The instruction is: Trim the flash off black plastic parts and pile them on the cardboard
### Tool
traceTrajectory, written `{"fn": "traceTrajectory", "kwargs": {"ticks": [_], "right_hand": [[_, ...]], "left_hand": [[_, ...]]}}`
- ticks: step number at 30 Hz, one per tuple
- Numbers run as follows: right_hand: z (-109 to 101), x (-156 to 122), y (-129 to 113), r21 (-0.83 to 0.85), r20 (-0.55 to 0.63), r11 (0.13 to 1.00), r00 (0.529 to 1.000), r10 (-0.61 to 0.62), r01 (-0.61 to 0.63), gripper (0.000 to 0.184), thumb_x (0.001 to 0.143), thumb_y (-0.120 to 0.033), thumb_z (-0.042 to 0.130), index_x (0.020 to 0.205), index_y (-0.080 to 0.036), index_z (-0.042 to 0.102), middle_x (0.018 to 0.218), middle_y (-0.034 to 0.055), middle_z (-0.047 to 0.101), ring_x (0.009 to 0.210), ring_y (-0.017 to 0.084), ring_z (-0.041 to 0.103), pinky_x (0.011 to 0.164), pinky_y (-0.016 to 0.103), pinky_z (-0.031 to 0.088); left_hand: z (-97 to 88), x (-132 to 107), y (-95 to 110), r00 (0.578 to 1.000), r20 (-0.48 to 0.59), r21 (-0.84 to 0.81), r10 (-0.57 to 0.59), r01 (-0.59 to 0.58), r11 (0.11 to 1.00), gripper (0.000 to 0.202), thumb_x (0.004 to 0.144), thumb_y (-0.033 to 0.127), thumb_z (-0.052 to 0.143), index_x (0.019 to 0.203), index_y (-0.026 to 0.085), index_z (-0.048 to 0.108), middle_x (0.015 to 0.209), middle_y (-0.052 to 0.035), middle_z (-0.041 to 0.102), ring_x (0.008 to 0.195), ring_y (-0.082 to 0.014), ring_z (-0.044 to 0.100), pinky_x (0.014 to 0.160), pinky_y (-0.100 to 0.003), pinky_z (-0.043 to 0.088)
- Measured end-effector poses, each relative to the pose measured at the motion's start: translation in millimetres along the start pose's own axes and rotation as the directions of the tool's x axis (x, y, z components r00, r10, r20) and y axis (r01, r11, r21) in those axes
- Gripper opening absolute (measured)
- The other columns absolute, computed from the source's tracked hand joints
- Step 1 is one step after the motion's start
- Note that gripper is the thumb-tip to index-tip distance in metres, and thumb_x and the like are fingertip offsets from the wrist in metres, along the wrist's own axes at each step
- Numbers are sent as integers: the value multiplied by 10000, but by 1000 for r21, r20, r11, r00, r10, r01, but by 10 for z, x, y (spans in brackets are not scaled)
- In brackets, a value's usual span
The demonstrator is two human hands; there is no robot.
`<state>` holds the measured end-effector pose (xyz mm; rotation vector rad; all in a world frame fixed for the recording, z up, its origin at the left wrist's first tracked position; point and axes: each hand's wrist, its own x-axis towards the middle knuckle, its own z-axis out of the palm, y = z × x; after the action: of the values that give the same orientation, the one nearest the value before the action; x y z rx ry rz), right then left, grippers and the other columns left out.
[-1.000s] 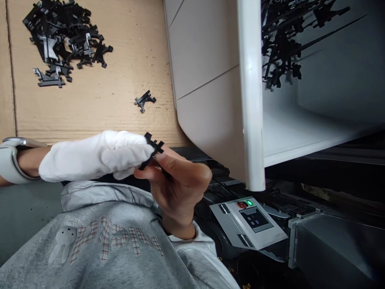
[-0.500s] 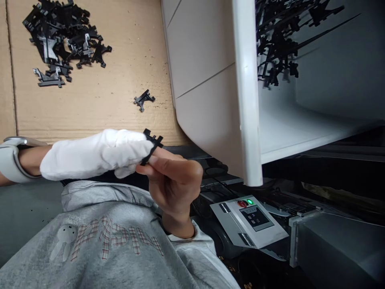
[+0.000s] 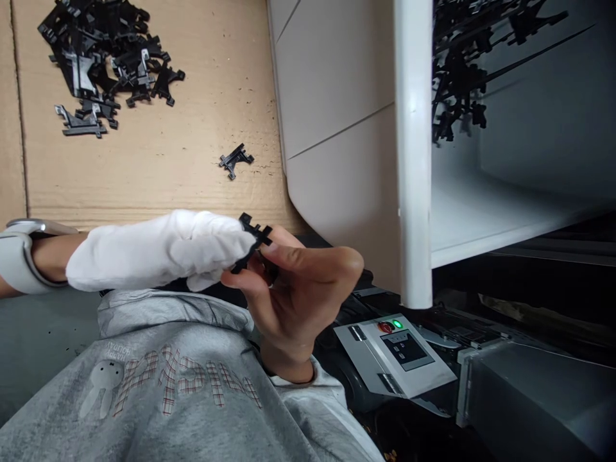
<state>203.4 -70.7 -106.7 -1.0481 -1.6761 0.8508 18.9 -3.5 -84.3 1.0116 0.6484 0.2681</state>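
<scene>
While my left hand (image 3: 158, 251) pinches a black clip (image 3: 249, 251) by the near edge of the cardboard (image 3: 183, 173), my right hand (image 3: 303, 295) handles it, grip unclear; next needs steadiness, I judge.

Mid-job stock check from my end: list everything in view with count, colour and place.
Cardboard: count unclear, tan, upper left
Piled parts: too overlapped to count, black, on the cardboard
Loose part: one, black, on the cardboard
Held part: one, black, near picture centre
Bin: one, pale grey, right of cardboard
Binned parts: too tangled to count, black, inside the bin
Control box: one, pale grey, lower right
Watch: one, white-banded, far left
Sweatshirt: one, grey, bottom
Left hand: one, white-gloved, on held part
Right hand: one, bare, on held part
</scene>
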Motion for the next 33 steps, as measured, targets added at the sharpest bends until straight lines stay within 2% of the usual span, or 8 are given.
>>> {"fn": "traceTrajectory", "kwargs": {"ticks": [4, 9, 12, 18, 23, 27, 30, 33], "right_hand": [[31, 21, 87, 12, -79, 992, 989, -125, 126, 188, 1104, -395, 693, 1177, -323, 535, 711, -73, 528, 463, 149, 465, 405, 330, 393], [47, 18, 108, 47, -89, 988, 986, -141, 145, 207, 1036, -281, 775, 1157, -280, 608, 731, -49, 552, 480, 152, 462, 407, 346, 404], [49, 20, 97, 79, -93, 985, 985, -145, 152, 252, 1013, -285, 803, 1190, -294, 623, 733, -49, 551, 489, 158, 479, 413, 347, 409], [23, -26, 58, 58, -10, 998, 1000, 14, -14, 332, 1006, -314, 815, 1209, -418, 573, 732, -57, 534, 524, 198, 495, 480, 384, 447], [-4, -82, 6, 106, 41, 979, 984, 173, -176, 313, 992, -361, 831, 1162, -421, 576, 747, -44, 563, 562, 229, 527, 552, 444, 510], [-2, -74, -24, 107, -42, 988, 992, 117, -112, 380, 990, -278, 846, 1207, -452, 587, 769, -57, 575, 560, 213, 526, 537, 411, 498], [-2, -32, -16, 164, -88, 983, 991, 99, -83, 318, 1008, -394, 835, 1200, -445, 587, 717, -78, 529, 499, 184, 470, 478, 360, 471], [-9, 16, -1, 265, -132, 961, 984, 118, -80, 132, 1077, -428, 730, 1160, -417, 629, 713, -64, 491, 507, 164, 486, 465, 316, 479]], "left_hand": [[-4, -12, 49, 999, 39, 48, -16, 14, 999, 284, 963, 488, 564, 991, 210, 612, 771, 8, 529, 675, -146, 459, 588, -266, 470], [-11, -16, 129, 998, 37, 90, -47, 44, 995, 262, 968, 457, 498, 960, 209, 581, 760, 8, 517, 680, -148, 456, 592, -267, 461], [-3, -3, 136, 998, 40, 109, -52, 47, 993, 259, 953, 454, 503, 956, 210, 589, 775, -2, 524, 695, -154, 466, 602, -269, 479], [14, 3, 123, 1000, 17, 135, -25, 23, 991, 301, 955, 497, 491, 965, 216, 600, 767, -8, 519, 684, -161, 467, 575, -274, 479], [11, 19, 108, 1000, 19, 120, -6, 3, 993, 311, 953, 497, 488, 962, 218, 625, 759, 4, 514, 680, -151, 459, 591, -278, 473], [13, 30, 72, 999, -22, 137, 23, -20, 990, 299, 950, 492, 486, 852, 219, 559, 714, 1, 509, 644, -142, 446, 556, -275, 445], [15, 26, 31, 985, -82, 214, 151, -131, 968, 262, 959, 373, 508, 752, 214, 501, 696, 14, 514, 632, -115, 453, 571, -248, 450], [41, 14, -36, 928, -204, 252, 312, -258, 933, 291, 958, 311, 523, 690, 202, 494, 657, 35, 484, 602, -80, 440, 529, -202, 393]]}}
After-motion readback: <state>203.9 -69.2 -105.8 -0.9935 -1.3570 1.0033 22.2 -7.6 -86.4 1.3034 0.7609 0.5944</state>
